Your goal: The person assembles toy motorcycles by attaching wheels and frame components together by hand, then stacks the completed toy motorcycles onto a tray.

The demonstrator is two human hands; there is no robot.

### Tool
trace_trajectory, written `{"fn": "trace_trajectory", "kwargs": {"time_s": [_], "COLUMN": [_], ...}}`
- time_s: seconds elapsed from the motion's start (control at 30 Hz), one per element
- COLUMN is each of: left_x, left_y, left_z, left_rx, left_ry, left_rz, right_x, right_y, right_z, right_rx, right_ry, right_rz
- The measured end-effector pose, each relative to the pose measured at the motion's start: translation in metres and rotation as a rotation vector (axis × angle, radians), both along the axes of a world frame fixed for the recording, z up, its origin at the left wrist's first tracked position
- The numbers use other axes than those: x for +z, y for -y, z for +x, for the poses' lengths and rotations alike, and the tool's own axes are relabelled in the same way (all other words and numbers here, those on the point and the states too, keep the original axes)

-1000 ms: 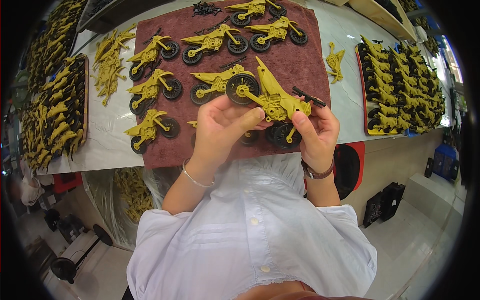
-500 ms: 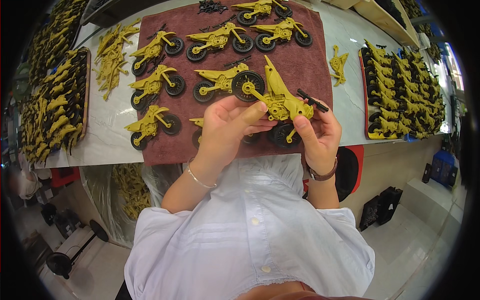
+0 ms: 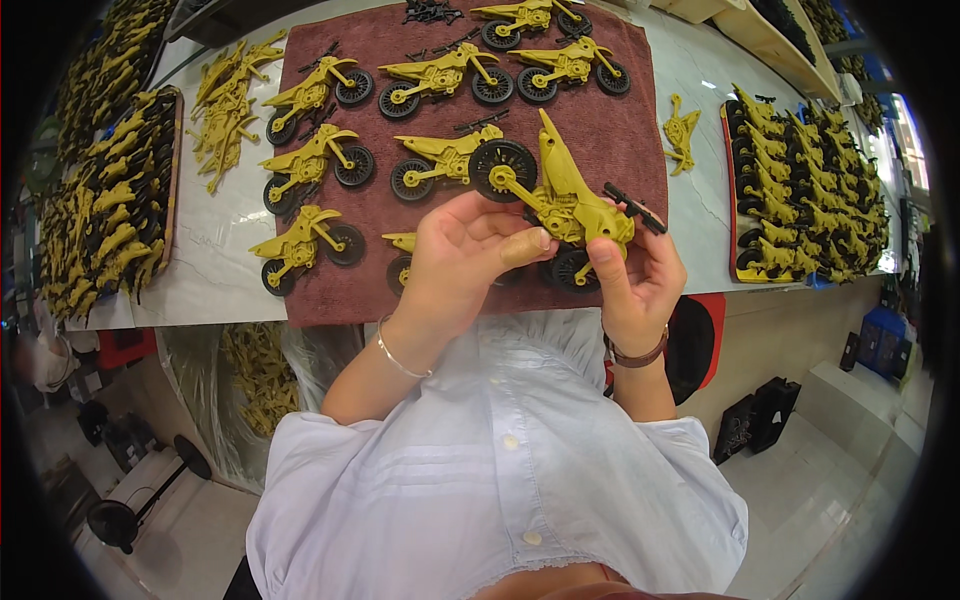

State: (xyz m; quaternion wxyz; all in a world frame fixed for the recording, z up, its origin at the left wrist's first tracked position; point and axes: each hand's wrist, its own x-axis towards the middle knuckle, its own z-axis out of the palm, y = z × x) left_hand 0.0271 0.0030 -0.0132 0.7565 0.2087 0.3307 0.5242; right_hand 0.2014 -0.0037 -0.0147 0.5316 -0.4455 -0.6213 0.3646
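Above the near part of a dark red towel (image 3: 385,225), both hands hold a yellow toy motorcycle (image 3: 568,205) tipped up, tail end high. My left hand (image 3: 462,250) is closed round its lower left side, thumb on the body below a black spoked wheel (image 3: 503,170). My right hand (image 3: 645,280) grips the front end, thumb on the yellow body, with the black handlebar (image 3: 634,207) by its fingers. Under the held toy, another black wheel (image 3: 574,270) shows partly. Similar toy motorcycles, such as one (image 3: 440,80) farther back, lie in rows on the towel.
Loose yellow parts (image 3: 225,110) are heaped left of the towel; a single yellow part (image 3: 681,135) lies to its right. Trays packed with motorcycles stand at the left (image 3: 110,205) and right (image 3: 810,190). Small black parts (image 3: 432,12) sit at the back. Below the table hangs a bag of yellow parts (image 3: 262,375).
The whole view has shifted slightly. My left thumb has slid a little down and right along the motorcycle's body; both hands keep hold of it.
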Motion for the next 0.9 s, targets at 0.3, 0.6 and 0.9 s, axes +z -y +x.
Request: {"fn": "trace_trajectory", "kwargs": {"time_s": [0.3, 0.6, 0.9], "left_x": [0.004, 0.015, 0.011], "left_y": [-0.001, -0.013, -0.012], "left_z": [-0.007, -0.021, -0.026], "left_rx": [0.018, 0.023, 0.054], "left_ry": [-0.031, -0.364, -0.348], "left_rz": [0.133, 0.377, 0.489], "right_x": [0.000, 0.014, 0.019], "right_y": [-0.003, -0.005, -0.008], "right_z": [0.003, -0.001, -0.001], "right_rx": [0.112, 0.177, 0.182], "right_ry": [-0.494, -0.253, -0.003], "right_rz": [-0.318, -0.170, 0.004]}}
